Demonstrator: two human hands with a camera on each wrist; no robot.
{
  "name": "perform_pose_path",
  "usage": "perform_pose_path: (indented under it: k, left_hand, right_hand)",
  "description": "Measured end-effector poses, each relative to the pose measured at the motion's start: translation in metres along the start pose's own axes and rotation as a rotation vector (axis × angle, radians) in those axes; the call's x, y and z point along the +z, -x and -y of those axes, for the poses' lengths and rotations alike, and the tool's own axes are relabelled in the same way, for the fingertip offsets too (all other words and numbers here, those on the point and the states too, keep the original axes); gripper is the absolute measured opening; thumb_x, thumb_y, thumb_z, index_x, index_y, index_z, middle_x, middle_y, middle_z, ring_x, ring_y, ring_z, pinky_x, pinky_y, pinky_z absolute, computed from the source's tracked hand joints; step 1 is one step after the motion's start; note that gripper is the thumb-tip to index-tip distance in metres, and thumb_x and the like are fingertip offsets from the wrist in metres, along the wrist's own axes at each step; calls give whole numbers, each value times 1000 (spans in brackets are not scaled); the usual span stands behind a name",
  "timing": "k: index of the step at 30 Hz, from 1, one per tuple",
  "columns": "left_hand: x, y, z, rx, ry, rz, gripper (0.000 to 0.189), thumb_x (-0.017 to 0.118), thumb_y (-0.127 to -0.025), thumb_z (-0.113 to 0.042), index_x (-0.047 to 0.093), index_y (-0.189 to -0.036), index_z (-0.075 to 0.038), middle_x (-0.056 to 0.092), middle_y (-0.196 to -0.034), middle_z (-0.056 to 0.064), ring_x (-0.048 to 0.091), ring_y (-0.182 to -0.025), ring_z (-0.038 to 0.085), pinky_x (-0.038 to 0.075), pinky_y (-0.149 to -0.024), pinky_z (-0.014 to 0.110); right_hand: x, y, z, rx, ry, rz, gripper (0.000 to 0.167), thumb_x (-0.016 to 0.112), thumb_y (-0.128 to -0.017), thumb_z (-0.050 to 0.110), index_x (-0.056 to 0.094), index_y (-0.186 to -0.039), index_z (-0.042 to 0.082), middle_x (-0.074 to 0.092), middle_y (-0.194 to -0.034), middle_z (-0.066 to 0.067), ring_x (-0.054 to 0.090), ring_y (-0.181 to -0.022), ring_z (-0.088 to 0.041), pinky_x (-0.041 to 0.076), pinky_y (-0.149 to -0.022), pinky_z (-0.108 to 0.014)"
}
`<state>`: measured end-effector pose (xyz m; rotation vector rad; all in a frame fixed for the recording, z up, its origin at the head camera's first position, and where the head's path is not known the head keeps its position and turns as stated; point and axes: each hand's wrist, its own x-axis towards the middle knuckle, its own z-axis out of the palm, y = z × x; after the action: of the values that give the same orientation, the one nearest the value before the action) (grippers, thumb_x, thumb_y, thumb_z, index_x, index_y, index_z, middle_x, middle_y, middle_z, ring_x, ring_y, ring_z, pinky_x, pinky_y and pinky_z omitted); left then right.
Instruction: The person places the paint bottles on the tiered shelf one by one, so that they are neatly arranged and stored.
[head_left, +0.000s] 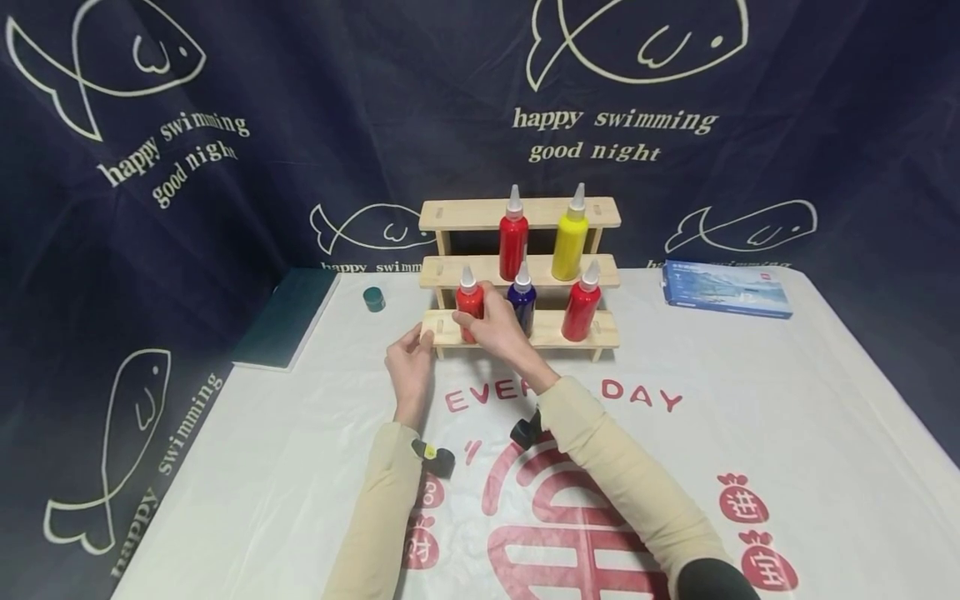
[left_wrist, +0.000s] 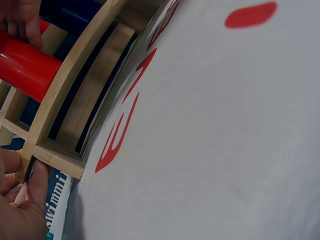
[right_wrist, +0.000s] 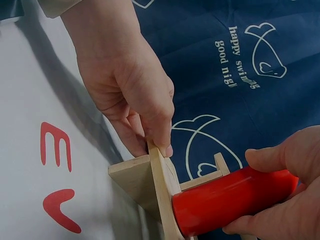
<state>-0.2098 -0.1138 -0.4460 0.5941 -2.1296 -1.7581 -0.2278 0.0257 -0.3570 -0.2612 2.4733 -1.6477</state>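
Observation:
A three-step wooden display rack (head_left: 517, 214) stands at the back of the table. My right hand (head_left: 500, 327) grips a red paint bottle (head_left: 469, 298) with a pointed white cap, at the left end of the bottom step; in the right wrist view its base touches the board. At that step's left end my left hand (head_left: 410, 367) pinches the board between thumb and fingers, seen closely in the right wrist view. A dark blue bottle (head_left: 522, 300), partly behind my right hand, and another red bottle (head_left: 582, 308) share the step. Higher stand a red bottle (head_left: 513, 246) and a yellow bottle (head_left: 570, 246).
Left of the rack are a small dark green jar (head_left: 374, 299) and a dark green book (head_left: 288, 321). A flat blue box (head_left: 726, 289) lies at the back right. A printed white cloth (head_left: 300, 467) covers the table, with a dark blue curtain (head_left: 420, 108) behind.

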Motion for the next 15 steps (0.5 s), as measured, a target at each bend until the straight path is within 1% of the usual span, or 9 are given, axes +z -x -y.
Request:
perform_pose_path:
  k: [6, 10, 15]
  left_hand:
    - [1, -2, -1, -4, 23, 7, 36, 63, -95, -15, 62, -128, -1, 62, -129, 18, 65, -113, 25, 57, -92, 29]
    - [1, -3, 0, -7, 20, 10, 36, 63, -95, -15, 62, -128, -1, 62, -129, 17, 65, -113, 25, 57, -92, 28]
    - [1, -1, 2, 3, 23, 5, 35, 63, -94, -13, 63, -127, -1, 63, -127, 18, 66, -111, 26, 58, -91, 29]
  right_hand:
    - [1, -2, -3, -22, 6, -3, 50, 65, -93, 10, 40, -137, 4, 55, -136, -17, 54, -124, -28, 44, -110, -45]
    - [2, -2, -7, -34, 15, -2, 51, 64, -94, 10, 38, -137, 5, 53, -138, -18, 51, -129, -29, 44, -110, -46]
    - [3, -1, -10, -48, 24, -1, 56, 66, -92, 11, 37, -139, 6, 53, -139, -17, 53, -127, -28, 46, -108, -45]
